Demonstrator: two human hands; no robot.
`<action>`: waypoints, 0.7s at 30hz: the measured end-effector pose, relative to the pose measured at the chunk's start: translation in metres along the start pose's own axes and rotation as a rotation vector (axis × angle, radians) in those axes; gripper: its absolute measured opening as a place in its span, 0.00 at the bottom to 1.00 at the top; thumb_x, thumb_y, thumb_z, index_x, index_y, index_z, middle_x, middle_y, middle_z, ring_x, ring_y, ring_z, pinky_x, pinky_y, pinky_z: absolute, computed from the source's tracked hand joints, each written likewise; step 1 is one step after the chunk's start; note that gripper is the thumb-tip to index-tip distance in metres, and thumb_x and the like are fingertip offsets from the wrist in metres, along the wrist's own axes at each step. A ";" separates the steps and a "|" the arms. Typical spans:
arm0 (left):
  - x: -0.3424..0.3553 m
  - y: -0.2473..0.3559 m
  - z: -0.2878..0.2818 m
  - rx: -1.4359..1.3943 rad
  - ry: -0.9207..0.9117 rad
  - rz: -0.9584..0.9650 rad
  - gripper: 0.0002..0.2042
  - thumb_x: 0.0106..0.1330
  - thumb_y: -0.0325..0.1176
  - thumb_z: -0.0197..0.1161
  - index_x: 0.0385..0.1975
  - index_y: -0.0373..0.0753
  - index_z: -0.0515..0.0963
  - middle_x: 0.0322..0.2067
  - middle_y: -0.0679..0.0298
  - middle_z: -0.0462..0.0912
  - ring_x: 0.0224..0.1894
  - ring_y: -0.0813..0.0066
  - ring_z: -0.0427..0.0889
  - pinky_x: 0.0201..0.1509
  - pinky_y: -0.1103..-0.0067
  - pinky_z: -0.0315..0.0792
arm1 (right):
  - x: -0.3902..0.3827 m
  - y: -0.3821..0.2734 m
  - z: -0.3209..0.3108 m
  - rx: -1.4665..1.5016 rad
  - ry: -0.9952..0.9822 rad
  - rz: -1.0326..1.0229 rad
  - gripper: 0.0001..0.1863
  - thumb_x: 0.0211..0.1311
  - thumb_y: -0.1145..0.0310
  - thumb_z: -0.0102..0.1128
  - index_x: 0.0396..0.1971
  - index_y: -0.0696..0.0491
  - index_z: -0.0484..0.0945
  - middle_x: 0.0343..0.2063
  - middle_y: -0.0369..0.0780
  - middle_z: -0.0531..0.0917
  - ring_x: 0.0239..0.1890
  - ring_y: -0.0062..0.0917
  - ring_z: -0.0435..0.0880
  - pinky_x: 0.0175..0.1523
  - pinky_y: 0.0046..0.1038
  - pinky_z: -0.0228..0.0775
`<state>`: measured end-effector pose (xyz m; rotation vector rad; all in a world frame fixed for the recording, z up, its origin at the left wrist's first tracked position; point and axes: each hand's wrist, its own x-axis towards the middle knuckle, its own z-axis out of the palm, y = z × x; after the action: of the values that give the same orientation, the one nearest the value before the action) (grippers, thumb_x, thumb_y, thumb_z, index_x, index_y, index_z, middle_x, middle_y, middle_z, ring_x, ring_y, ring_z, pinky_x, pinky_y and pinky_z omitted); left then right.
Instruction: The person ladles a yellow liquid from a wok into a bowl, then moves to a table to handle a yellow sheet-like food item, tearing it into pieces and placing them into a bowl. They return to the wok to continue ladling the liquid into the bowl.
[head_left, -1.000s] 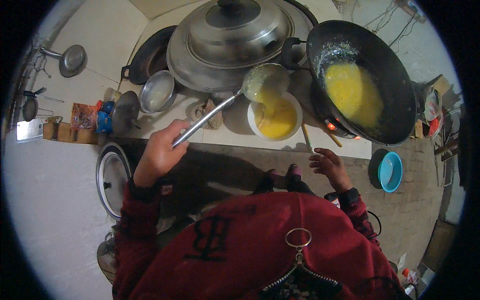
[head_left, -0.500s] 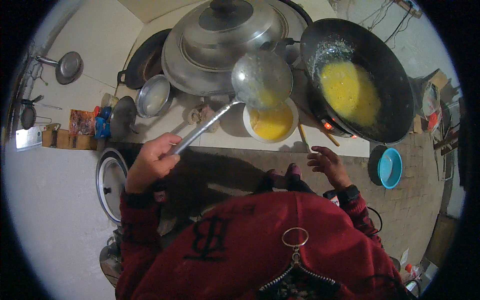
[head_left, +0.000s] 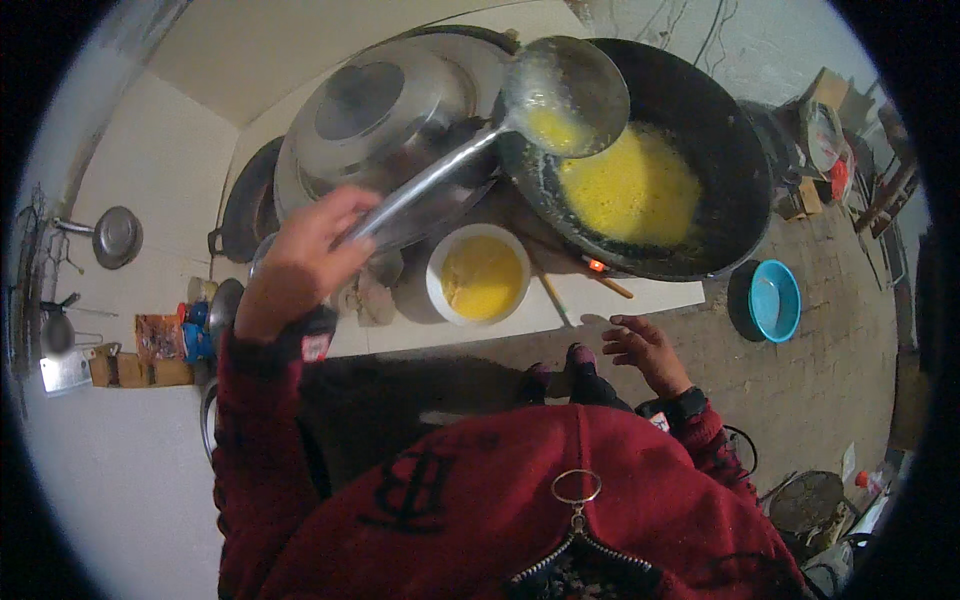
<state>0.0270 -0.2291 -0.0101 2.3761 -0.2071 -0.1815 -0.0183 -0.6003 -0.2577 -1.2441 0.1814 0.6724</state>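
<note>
My left hand [head_left: 305, 262] is wrapped round the long metal handle of a ladle [head_left: 432, 186]. Some yellow liquid shows in the ladle's round bowl, which hangs over the far left rim of a black wok [head_left: 732, 195]. Inside the wok lies a pool of foamy yellow liquid [head_left: 632, 190] that looks like beaten egg. A white bowl [head_left: 434, 287] of similar yellow liquid stands on the counter, nearer to me than the wok. My right hand [head_left: 648, 355] holds nothing, its fingers loosely apart, just off the counter's front edge.
A large domed metal lid [head_left: 325, 160] covers a pot left of the wok. Chopsticks [head_left: 550, 288] lie beside the white bowl. A turquoise basin [head_left: 776, 302] stands on the floor at right. Pans and a cleaver [head_left: 66, 371] are along the left wall.
My left hand has carried the ladle from above the white bowl up and across to the wok's rim. The whole view has shifted; my right hand stays open near the counter edge.
</note>
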 end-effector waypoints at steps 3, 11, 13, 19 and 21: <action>0.068 0.007 0.015 0.186 -0.099 0.159 0.15 0.56 0.27 0.52 0.45 0.35 0.69 0.28 0.61 0.76 0.27 0.78 0.72 0.29 0.80 0.65 | -0.008 0.006 -0.015 0.062 0.018 -0.022 0.18 0.64 0.65 0.48 0.51 0.56 0.66 0.40 0.42 0.78 0.40 0.26 0.80 0.43 0.25 0.71; 0.158 0.039 0.064 0.615 -0.164 0.293 0.17 0.53 0.29 0.54 0.45 0.35 0.71 0.34 0.46 0.77 0.38 0.47 0.75 0.42 0.66 0.69 | -0.016 0.020 -0.043 0.154 0.103 -0.039 0.17 0.64 0.65 0.49 0.50 0.55 0.67 0.39 0.39 0.78 0.39 0.24 0.80 0.41 0.23 0.70; 0.153 0.046 0.076 0.588 -0.240 0.244 0.17 0.53 0.29 0.54 0.45 0.35 0.71 0.35 0.46 0.77 0.38 0.48 0.76 0.42 0.68 0.70 | -0.016 0.020 -0.045 0.148 0.109 -0.030 0.17 0.64 0.65 0.49 0.50 0.55 0.67 0.39 0.39 0.79 0.38 0.24 0.80 0.41 0.22 0.70; 0.125 0.042 0.064 0.342 -0.313 0.327 0.19 0.54 0.27 0.55 0.48 0.33 0.70 0.38 0.49 0.78 0.39 0.56 0.78 0.44 0.73 0.70 | -0.014 0.014 -0.047 0.137 0.091 -0.015 0.18 0.63 0.62 0.51 0.50 0.54 0.68 0.39 0.38 0.79 0.39 0.24 0.79 0.41 0.23 0.70; 0.125 0.037 0.052 0.419 -0.187 0.349 0.19 0.54 0.26 0.53 0.48 0.35 0.70 0.36 0.48 0.78 0.36 0.54 0.78 0.42 0.72 0.70 | -0.013 0.013 -0.048 0.132 0.083 -0.015 0.18 0.63 0.62 0.51 0.50 0.54 0.68 0.39 0.38 0.79 0.39 0.24 0.79 0.41 0.23 0.70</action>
<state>0.1359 -0.3155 -0.0317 2.6828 -0.8109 -0.2091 -0.0250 -0.6471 -0.2786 -1.1457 0.2805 0.5864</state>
